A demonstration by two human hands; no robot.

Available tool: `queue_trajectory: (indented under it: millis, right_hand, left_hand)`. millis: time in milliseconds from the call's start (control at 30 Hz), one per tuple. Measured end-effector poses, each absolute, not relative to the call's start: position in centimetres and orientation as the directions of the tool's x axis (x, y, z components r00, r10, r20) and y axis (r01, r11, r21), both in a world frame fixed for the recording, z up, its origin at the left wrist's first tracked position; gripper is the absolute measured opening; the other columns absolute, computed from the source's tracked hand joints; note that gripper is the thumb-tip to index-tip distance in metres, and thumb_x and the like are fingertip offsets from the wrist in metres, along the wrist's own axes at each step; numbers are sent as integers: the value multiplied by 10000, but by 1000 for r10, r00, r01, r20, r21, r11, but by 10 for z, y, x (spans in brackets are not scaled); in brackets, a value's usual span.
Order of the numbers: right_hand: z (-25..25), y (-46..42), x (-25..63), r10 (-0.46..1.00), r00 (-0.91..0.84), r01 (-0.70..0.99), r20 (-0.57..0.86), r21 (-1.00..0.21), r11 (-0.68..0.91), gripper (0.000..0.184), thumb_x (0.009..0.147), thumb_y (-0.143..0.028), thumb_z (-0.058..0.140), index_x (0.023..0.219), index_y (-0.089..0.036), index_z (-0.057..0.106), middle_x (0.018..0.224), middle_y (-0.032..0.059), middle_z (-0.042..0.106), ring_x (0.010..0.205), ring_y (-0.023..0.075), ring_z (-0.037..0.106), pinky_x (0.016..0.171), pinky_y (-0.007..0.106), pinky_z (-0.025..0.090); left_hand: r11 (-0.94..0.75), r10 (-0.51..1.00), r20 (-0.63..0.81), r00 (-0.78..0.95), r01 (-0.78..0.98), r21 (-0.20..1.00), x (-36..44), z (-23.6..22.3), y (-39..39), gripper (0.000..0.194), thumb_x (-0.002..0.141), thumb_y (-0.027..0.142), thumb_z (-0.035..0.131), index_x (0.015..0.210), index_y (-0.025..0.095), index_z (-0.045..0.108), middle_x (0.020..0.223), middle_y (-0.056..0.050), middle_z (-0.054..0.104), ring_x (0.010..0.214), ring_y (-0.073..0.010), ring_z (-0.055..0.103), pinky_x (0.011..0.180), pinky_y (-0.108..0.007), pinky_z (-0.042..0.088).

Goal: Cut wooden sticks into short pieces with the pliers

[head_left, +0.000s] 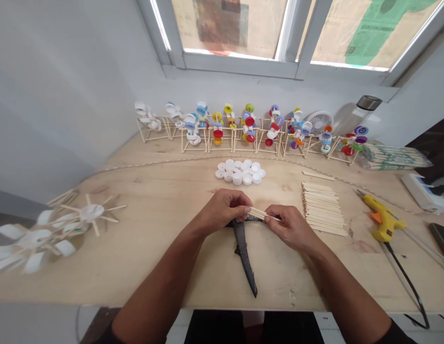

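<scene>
Thin wooden sticks [257, 213] stretch between my two hands over the middle of the table. My left hand [225, 208] pinches their left end between thumb and fingers. At the right end, the fingers of my right hand [289, 225] are closed around the same sticks. Below them lies a black tool [245, 255] with a long tapering arm pointing towards me; my left hand covers part of its upper end, so its kind is unclear. Just beyond my hands sits a cluster of white bottle caps [239, 172]. To the right is a pile of wooden sticks [322, 209].
A yellow glue gun [384, 217] lies at right, its black cord running over the front edge. White wheel-like pieces with sticks [92, 214] lie at left. Several stick frames with coloured caps [217, 134] line the back, near a small white fan [318, 123] and a bottle [361, 112].
</scene>
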State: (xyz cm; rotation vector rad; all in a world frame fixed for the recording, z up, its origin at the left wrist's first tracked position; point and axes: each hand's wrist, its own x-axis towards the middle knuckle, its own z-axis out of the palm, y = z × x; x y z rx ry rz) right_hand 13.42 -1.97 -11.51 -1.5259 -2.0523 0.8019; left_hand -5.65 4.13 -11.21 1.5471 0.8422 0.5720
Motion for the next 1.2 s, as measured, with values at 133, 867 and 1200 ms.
queue_trajectory:
  millis: [133, 867, 1200]
  right_hand:
    - [-116, -19, 134, 959, -283, 693, 33, -684, 228, 150, 786, -182, 452, 669, -171, 545, 560, -40, 473, 526, 97, 418, 500, 203, 283]
    - [-117, -19, 136, 953, -300, 694, 49, -674, 253, 161, 795, -197, 453, 683, -165, 564, 563, -40, 479, 526, 94, 414, 499, 198, 281]
    - [-115, -20, 135, 945, -321, 679, 59, -682, 273, 162, 792, -183, 455, 669, -162, 559, 581, -34, 501, 542, 96, 433, 508, 197, 294]
  left_hand:
    - [-8, 782, -104, 614, 178, 984, -57, -113, 41, 80, 703, 177, 575, 739, 118, 616, 541, 22, 573, 516, -76, 515, 508, -186, 404]
    - [-42, 762, -109, 639, 217, 975, -58, -109, 40, 114, 700, 224, 578, 728, 118, 609, 542, 25, 551, 519, -77, 487, 500, -195, 375]
    - [-105, 748, -106, 655, 275, 956, -59, -106, 39, 105, 711, 232, 563, 713, 132, 596, 525, 44, 510, 491, -60, 432, 457, -176, 316]
